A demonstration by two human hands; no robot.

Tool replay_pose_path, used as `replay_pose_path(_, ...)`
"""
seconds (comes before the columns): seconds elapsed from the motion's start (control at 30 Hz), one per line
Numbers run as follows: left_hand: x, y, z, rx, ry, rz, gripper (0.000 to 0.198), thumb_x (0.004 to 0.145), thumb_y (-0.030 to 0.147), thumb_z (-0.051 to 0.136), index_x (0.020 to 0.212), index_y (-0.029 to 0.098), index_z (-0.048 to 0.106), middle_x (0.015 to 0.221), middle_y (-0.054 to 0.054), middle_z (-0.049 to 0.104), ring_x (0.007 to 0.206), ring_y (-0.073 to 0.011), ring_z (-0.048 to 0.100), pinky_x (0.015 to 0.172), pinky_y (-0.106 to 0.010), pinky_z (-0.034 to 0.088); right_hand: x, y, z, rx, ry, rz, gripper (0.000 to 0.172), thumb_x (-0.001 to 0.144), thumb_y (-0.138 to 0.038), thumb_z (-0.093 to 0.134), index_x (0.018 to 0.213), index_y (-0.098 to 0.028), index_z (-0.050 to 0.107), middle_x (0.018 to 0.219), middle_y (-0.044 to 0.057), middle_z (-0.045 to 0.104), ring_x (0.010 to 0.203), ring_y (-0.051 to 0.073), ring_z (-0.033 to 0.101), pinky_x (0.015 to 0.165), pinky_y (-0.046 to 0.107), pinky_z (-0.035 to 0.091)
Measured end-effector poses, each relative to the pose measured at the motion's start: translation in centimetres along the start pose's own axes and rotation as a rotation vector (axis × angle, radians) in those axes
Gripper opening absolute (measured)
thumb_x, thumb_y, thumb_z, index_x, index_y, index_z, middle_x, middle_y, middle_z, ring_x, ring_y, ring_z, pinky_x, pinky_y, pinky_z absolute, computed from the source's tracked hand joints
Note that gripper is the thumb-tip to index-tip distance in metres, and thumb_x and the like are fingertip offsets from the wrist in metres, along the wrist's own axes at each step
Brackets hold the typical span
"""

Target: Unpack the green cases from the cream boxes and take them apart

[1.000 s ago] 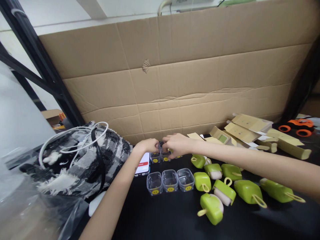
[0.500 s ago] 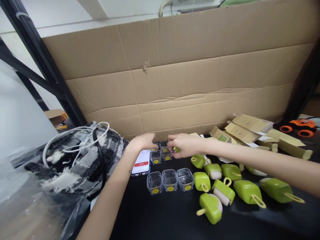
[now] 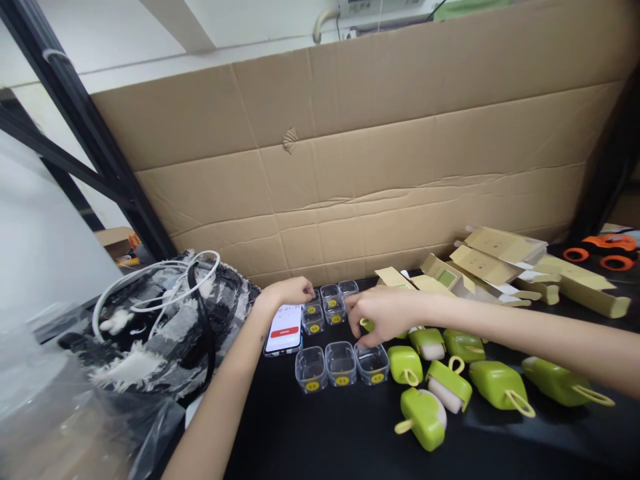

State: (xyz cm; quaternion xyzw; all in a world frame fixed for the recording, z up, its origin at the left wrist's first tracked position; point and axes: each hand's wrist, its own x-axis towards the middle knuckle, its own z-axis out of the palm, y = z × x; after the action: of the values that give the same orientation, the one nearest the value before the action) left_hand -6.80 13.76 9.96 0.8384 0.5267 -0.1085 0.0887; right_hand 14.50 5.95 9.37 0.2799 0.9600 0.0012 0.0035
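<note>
Nearest on the black tabletop [image 3: 350, 433]: green rollers [image 3: 423, 415] scattered loose, handles pointing every way. Just beyond, a row of three clear tubs [image 3: 341, 364] with yellow stickers. Right hand [image 3: 383, 315] curled narrow around a small green piece [image 3: 367, 325], hovering just above the rightmost tub of that row. Risk here, by the look of it: a light, empty tub tipped or shoved out of line by a knuckle, or the forearm sweeping the crowded rollers underneath.

Further back, left hand [image 3: 290, 292] loosely curled, fingertips at a second row of tubs [image 3: 330, 307], right beside a lit phone [image 3: 284, 329]. Easy to nudge either.

Left: furry black-and-white bag [image 3: 165, 333] with white cable [image 3: 155, 280], crinkled plastic nearer. Right: flat kraft boxes [image 3: 500, 260], an orange toy [image 3: 600, 248]. Behind all: a creased cardboard wall [image 3: 360, 153], black frame, pale room wall.
</note>
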Motion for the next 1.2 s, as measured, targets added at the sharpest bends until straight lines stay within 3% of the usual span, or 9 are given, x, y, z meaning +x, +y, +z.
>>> replay_pose_path(0.13,-1.7,1.1,-0.5,0.007,0.031,0.032,0.029,0.090,0.032,0.055,0.114,0.016,0.056,0.115,-0.008,0.060,0.096,-0.0209,0.061,0.081,-0.042,0.052,0.1,-0.3,0.2,-0.018,-0.014,-0.018,0.011,0.074,-0.025,0.065,0.082,-0.023,0.072,0.087,-0.001,0.063,0.069,0.012,0.058,0.054,0.024,0.033)
replay_pose_path(0.27,-5.2,3.0,0.1,-0.024,-0.028,0.152,0.020,0.080,0.035,0.064,0.090,0.017,0.062,0.089,-0.001,0.063,0.080,-0.0167,0.060,0.072,-0.029,0.049,0.3,0.1,0.4,-0.071,0.006,0.005,0.011,0.077,-0.022,0.064,0.085,-0.020,0.071,0.092,0.002,0.063,0.071,0.013,0.058,0.058,0.024,0.038)
replay_pose_path(0.43,-8.0,3.6,1.4,-0.013,0.016,0.148,0.040,0.067,0.027,0.066,0.104,0.017,0.055,0.104,-0.005,0.055,0.092,-0.0213,0.054,0.076,-0.026,0.043,0.9,1.5,1.1,-0.198,0.040,0.025,0.016,0.087,-0.029,0.059,0.091,-0.014,0.063,0.100,0.004,0.062,0.079,0.015,0.059,0.071,0.032,0.049)
replay_pose_path(0.57,-8.0,3.6,1.5,0.007,-0.038,0.111,0.027,0.064,0.028,0.067,0.089,0.018,0.061,0.091,-0.002,0.056,0.080,-0.0190,0.055,0.063,-0.024,0.040,1.5,2.6,1.6,-0.313,0.081,0.034,0.019,0.090,-0.031,0.057,0.099,-0.014,0.061,0.106,0.006,0.061,0.091,0.018,0.060,0.079,0.038,0.051)
replay_pose_path(0.73,-7.4,3.9,1.6,0.033,-0.082,0.109,0.004,0.075,0.021,0.061,0.077,0.018,0.063,0.071,0.003,0.058,0.063,-0.0129,0.054,0.054,-0.022,0.038,1.6,3.3,1.8,-0.398,0.122,0.050,0.020,0.091,-0.030,0.057,0.102,-0.014,0.060,0.107,0.006,0.061,0.096,0.019,0.059,0.082,0.041,0.050)
replay_pose_path(0.87,-6.8,3.5,1.9,0.084,-0.018,0.110,0.017,0.088,0.030,0.057,0.092,0.014,0.061,0.088,-0.002,0.064,0.076,-0.0149,0.061,0.069,-0.032,0.050,1.0,2.5,1.4,-0.367,0.162,0.034,0.024,0.090,-0.036,0.057,0.099,-0.014,0.061,0.104,0.006,0.060,0.091,0.019,0.059,0.079,0.038,0.049)
replay_pose_path(1.0,-6.0,2.8,2.2,0.130,0.056,0.102,0.024,0.090,0.032,0.056,0.107,0.015,0.059,0.108,-0.006,0.062,0.093,-0.0196,0.062,0.081,-0.040,0.052,1.0,0.1,1.4,-0.269,0.179,-0.034,0.026,0.087,-0.045,0.058,0.094,-0.021,0.067,0.096,0.003,0.059,0.081,0.016,0.060,0.069,0.029,0.046)
replay_pose_path(1.2,-5.3,2.4,2.8,0.137,0.056,0.092,0.027,0.090,0.032,0.055,0.111,0.016,0.057,0.110,-0.007,0.062,0.093,-0.0195,0.062,0.080,-0.040,0.053,2.2,-1.3,2.2,-0.236,0.131,-0.041,0.016,0.083,-0.034,0.064,0.084,-0.018,0.066,0.096,0.003,0.060,0.085,0.016,0.059,0.072,0.030,0.047)
